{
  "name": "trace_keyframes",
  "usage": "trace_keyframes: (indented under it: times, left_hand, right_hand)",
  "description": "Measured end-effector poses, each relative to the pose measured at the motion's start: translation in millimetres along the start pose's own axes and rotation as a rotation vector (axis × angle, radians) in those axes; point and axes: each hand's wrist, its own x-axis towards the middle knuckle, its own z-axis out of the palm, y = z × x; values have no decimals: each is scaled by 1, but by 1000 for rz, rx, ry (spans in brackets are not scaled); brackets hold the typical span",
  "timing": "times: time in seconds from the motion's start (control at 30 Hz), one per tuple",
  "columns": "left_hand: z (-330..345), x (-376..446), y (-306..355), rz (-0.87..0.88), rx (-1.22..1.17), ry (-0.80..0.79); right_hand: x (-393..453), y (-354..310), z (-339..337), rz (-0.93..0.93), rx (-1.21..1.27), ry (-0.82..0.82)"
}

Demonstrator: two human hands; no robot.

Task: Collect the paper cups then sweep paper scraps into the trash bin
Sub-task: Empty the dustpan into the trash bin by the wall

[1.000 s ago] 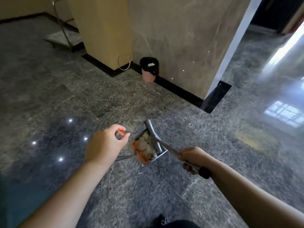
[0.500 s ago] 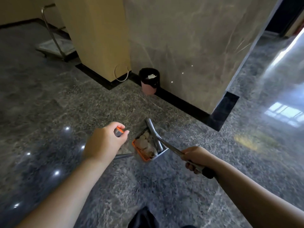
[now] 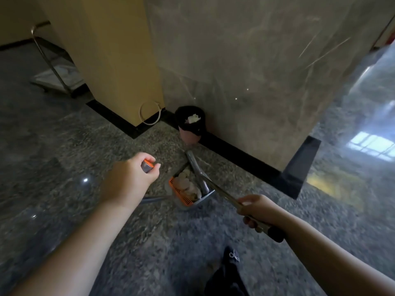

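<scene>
Beside trash bin (image 3: pixel 190 127): cable loop (image 3: pixel 150 113); trolley (image 3: pixel 56 76)

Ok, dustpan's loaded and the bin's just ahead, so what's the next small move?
Probably carry the dustpan forward until it hangs over the trash bin, before any tipping. The left hand grips the dustpan's handle, the right hand grips the broom handle, and the paper scraps sit piled in the pan. The bin stands against the wall, beyond the pan's front edge.

no text, label, brand, number or sign can be read anywhere; a small white mark on the dark shoe (image 3: pixel 232 258) is too blurred to make out.
</scene>
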Motion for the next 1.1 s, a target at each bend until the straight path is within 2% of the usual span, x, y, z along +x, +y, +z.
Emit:
trace_keyframes:
  times: [0.37, 0.5, 0.7, 1.1]
  left_hand:
    - [51, 207, 47, -67, 38, 99]
    - [62, 281, 56, -12, 38, 139]
    - [77, 390, 56, -12, 108, 92]
    - [119, 555, 69, 76, 216, 65]
  right_hand:
    - [150, -139, -113, -114, -83, -10]
    - [205, -186, -136, -159, -80, -20]
    - [282, -257, -164, -211, -148, -51]
    - [398, -360, -215, -154, 19, -110]
